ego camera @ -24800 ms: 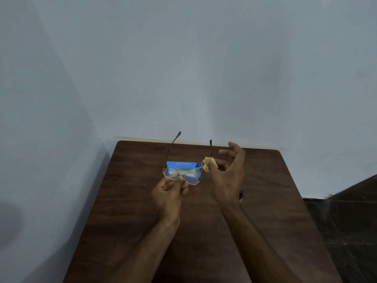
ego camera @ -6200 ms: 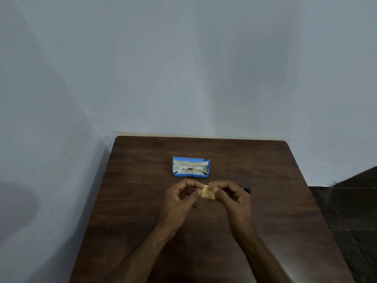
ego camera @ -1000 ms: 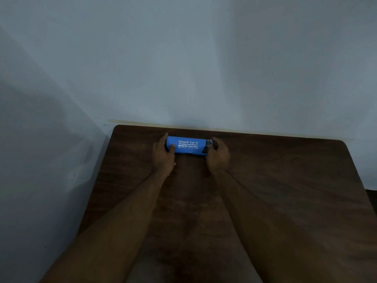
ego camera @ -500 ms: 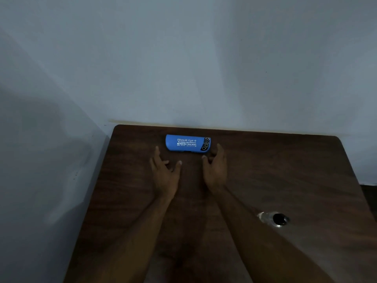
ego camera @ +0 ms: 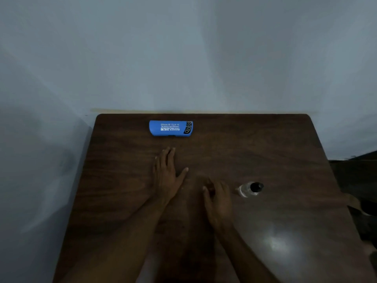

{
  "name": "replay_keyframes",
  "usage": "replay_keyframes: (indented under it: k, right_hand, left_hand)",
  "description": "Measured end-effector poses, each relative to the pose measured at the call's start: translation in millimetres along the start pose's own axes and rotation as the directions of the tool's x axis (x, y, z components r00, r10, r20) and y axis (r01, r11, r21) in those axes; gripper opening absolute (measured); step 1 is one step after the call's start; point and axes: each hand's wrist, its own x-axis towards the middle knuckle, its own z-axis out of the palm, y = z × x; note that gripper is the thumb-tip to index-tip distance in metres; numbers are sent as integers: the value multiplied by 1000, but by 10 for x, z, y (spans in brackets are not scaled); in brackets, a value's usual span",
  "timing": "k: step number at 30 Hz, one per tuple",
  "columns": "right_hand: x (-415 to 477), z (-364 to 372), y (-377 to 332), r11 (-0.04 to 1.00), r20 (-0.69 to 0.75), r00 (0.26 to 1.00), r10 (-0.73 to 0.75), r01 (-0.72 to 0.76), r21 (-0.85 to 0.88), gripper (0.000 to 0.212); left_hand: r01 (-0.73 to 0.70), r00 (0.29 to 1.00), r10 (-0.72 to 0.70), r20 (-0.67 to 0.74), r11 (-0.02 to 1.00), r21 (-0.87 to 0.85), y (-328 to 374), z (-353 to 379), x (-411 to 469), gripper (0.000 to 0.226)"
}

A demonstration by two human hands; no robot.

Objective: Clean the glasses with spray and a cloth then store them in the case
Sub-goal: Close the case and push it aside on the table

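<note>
Case (ego camera: 171,128): shut, long axis crosswise, beyond both hands (glasses unseen)
Left hand (ego camera: 166,176): nearer, fingers spread, empty
Right hand (ego camera: 218,199): fingers loosely curled, empty

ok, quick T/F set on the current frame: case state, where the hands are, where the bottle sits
1. The blue glasses case is shut. True.
2. The left hand is gripping the case. False: it lies flat and open on the table, nearer the person than the case, with bare wood between them.
3. The spray bottle stands just right of the right hand. True.
4. The right hand holds the bottle. False: it is empty and apart from the bottle.
5. The glasses lie out on the table. False: none are in view; only the closed case and the bottle are on it.
</note>
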Motion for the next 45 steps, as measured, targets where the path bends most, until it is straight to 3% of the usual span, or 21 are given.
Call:
replay_keyframes:
  k: [6,12,17,20,24,31,34,45]
  right_hand:
    - [-280,-361,319,988,-30,988,153,-153,-4,19]
    - [-327,-693,478,924,-144,916,374,-381,-23,19]
    - [-187,-774,532,884,-171,868,466,-466,40,63]
    - [-98,-754,484,904,-185,885,426,-423,58,74]
    - [16,-720,466,934,-198,913,357,-344,96,56]
    - [724,-567,81,966,-222,961,164,-111,233,44]
    - [1175,-510,-166,978,-156,982,105,-74,195,53]
    - [2112,-289,-299,997,-20,1000,9,-7,75,48]
  left_hand:
    - [-78,997,75,20,973,215,-34,65,-42,79]
    - [-83,996,70,51,947,312,10,75,-65,74]
    - [-81,996,60,73,940,331,17,81,-66,74]
    - [-77,994,45,98,935,346,4,95,-51,75]
    - [-78,993,40,115,932,354,-4,103,-50,76]
    - [-72,993,31,115,927,367,10,102,-55,76]
    - [-73,992,31,120,928,365,16,98,-49,77]
    - [-66,987,7,159,928,366,30,42,-45,78]
